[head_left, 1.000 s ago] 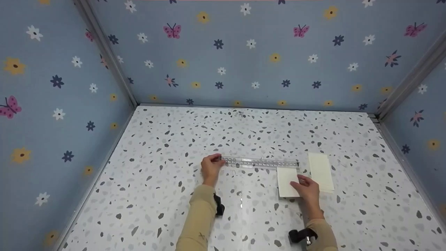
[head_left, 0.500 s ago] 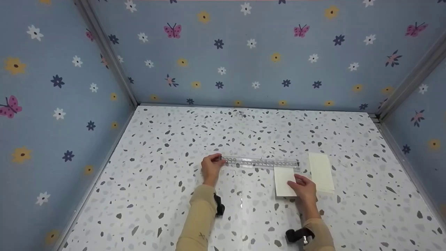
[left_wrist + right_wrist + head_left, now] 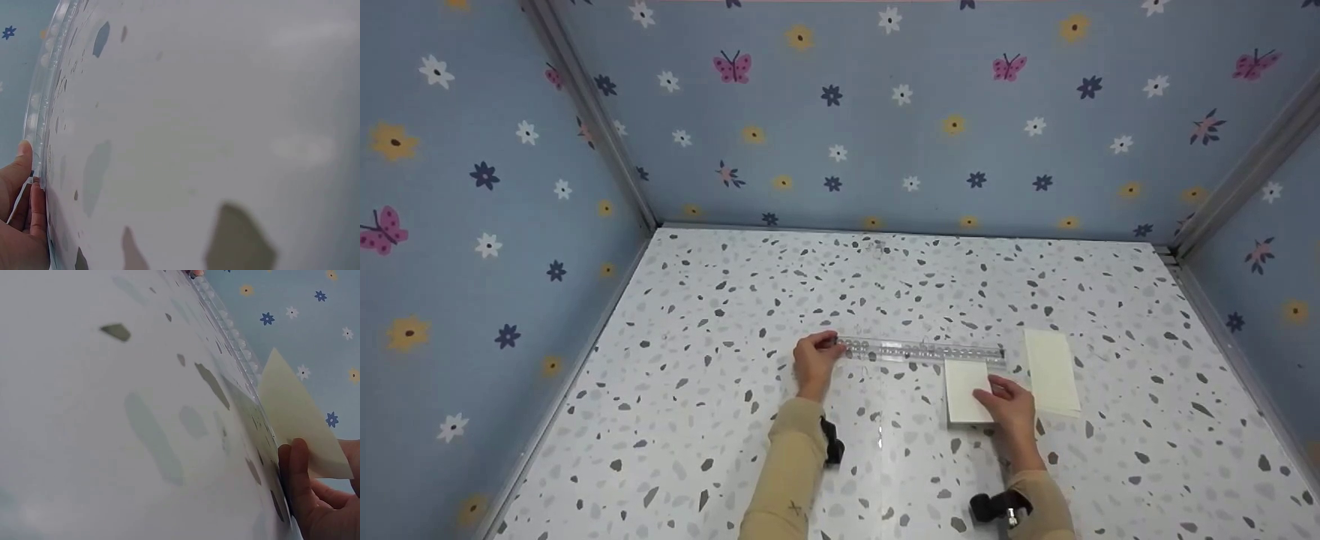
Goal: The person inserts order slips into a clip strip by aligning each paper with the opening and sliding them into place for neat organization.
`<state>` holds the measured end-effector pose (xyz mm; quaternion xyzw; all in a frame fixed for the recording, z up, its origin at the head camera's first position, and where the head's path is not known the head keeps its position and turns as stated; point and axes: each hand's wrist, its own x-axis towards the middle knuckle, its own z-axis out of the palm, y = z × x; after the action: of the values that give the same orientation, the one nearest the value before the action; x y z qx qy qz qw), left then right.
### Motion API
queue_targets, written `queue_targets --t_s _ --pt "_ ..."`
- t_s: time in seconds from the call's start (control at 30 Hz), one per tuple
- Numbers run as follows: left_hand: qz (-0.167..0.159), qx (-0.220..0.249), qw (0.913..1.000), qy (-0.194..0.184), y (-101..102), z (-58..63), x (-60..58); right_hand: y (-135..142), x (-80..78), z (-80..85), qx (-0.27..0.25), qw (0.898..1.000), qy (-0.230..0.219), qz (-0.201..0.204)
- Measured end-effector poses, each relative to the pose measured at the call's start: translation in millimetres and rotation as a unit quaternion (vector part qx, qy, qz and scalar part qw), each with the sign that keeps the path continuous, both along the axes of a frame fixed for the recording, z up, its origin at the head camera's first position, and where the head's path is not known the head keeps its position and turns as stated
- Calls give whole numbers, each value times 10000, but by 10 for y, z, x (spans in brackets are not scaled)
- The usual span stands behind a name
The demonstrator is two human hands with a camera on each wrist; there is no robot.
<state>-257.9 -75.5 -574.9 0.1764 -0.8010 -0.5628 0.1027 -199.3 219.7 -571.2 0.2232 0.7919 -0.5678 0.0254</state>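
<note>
A long clear plastic strip [image 3: 896, 349], with rows of round clear bumps or beads along it, lies across the tabletop in the head view. My left hand [image 3: 814, 365] pinches its left end between thumb and fingers; the left wrist view shows the thumb on the strip's side [image 3: 35, 104]. In my right hand [image 3: 1009, 409] is a small pale yellow sheet of paper [image 3: 966, 391], held at its right edge. Its top edge meets the strip's near edge towards the right end. The right wrist view shows the paper [image 3: 301, 422] tilted up off the tabletop.
To the right of my right hand lies a small stack of pale yellow paper sheets [image 3: 1051, 371]. The speckled white tabletop [image 3: 697, 300] is bounded by blue flowered walls [image 3: 870, 112] at the back and sides.
My right hand has moved a little to the left, carrying the paper along the strip's near edge. My left hand and the strip have stayed in place.
</note>
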Motion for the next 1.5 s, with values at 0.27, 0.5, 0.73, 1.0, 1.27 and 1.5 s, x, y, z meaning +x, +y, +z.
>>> queue_targets --t_s 0.27,0.5,0.73,1.0,1.27,1.5 --pt "12 65 10000 45 1 1 -3 -19 -9 -23 -28 9999 24 -118" --pt "-10 115 9999 -21 -2 4 -5 -50 -1 -20 25 9999 22 -163" --pt "-1 110 9999 -92 -7 -16 -4 -75 -9 -20 -50 9998 -139 -159" --pt "27 47 10000 -80 -2 -11 0 -104 3 2 -28 10000 23 -41" --pt "15 -32 9999 -121 -2 1 13 -148 0 31 -131 9999 -80 -4" --pt "19 -9 9999 -106 -2 -18 -6 -186 -19 28 -171 9998 -59 -12"
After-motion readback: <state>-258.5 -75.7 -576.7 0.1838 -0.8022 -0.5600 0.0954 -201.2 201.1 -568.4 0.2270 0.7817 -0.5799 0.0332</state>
